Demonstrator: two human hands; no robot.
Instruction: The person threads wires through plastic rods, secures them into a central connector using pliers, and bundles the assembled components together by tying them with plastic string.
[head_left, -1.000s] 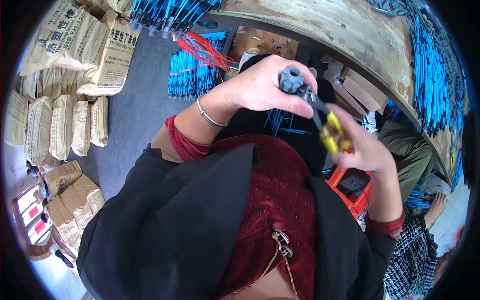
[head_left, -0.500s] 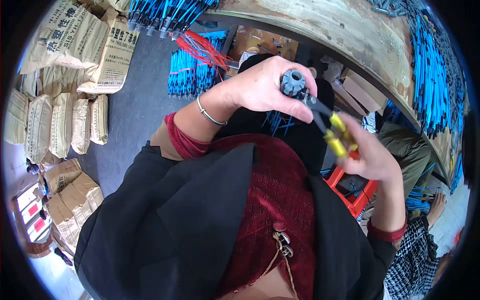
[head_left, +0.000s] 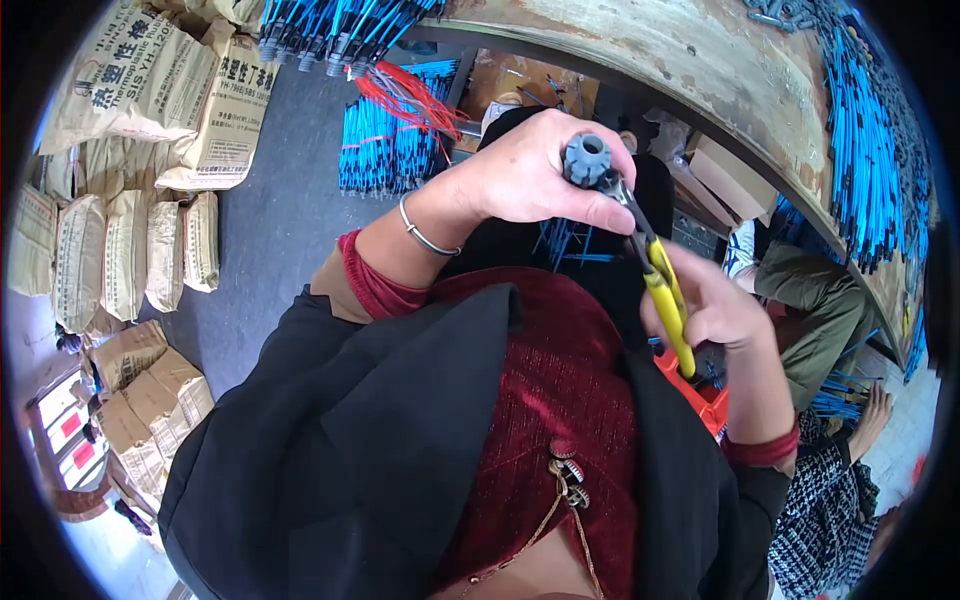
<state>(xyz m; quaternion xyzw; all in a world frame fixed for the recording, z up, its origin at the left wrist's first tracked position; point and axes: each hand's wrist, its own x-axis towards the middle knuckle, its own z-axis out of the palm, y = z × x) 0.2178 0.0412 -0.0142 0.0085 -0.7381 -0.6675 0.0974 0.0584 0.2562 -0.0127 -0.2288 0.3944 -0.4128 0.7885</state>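
Note:
My left hand (head_left: 530,170), with a bangle at its wrist, is closed around a dark grey ribbed plastic piece (head_left: 587,160) with a round hole facing up. My right hand (head_left: 715,310) grips pliers with yellow handles (head_left: 667,310). The metal jaws (head_left: 627,205) meet the underside of the grey piece, close by my left thumb. Both handles lie near each other, and the fingers behind them are partly hidden. Below the hands, thin blue rods (head_left: 560,245) show against my dark lap.
A wooden bench (head_left: 640,50) runs across the top, with bundles of blue rods (head_left: 865,160) at its right. More blue bundles (head_left: 385,150) and red strands (head_left: 410,100) are beneath it. Paper sacks (head_left: 140,95) line the left. Another person's hand (head_left: 875,415) is at lower right.
The pliers' handles have come together and swung to point more downward. My right hand has shifted slightly down and left, while my left hand stays nearly still.

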